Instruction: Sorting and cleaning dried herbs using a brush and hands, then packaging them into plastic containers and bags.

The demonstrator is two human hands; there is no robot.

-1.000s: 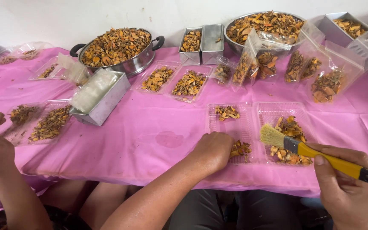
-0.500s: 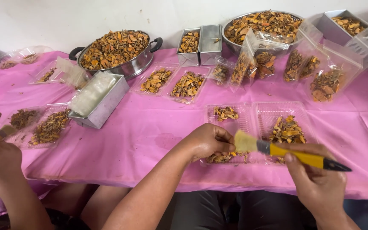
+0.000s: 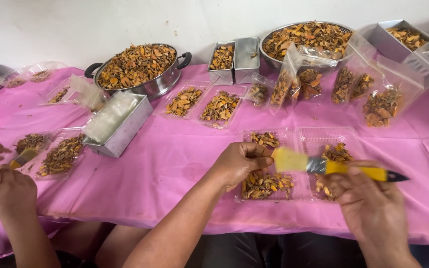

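Observation:
My left hand (image 3: 242,161) lies curled on the front left tray of a double clear plastic tray (image 3: 304,191) and holds it down on the pink cloth. Dried orange-brown pieces (image 3: 266,184) fill that tray just below my fingers. My right hand (image 3: 368,203) grips the yellow handle of a flat paintbrush (image 3: 353,170). Its pale bristles (image 3: 289,160) hover right beside my left fingers, above the tray. More dried pieces (image 3: 336,153) lie in the right tray, behind the brush.
Another person's hands (image 3: 6,188) work with a small brush at the far left over their own trays (image 3: 60,156). A metal box of clear bags (image 3: 117,124), a pot (image 3: 140,64), a bowl (image 3: 309,37), filled bags (image 3: 383,106) and metal tins (image 3: 234,57) stand behind.
My right hand has carried the brush left from the right tray until its bristles are next to my left hand. My left hand shifted slightly up on the tray.

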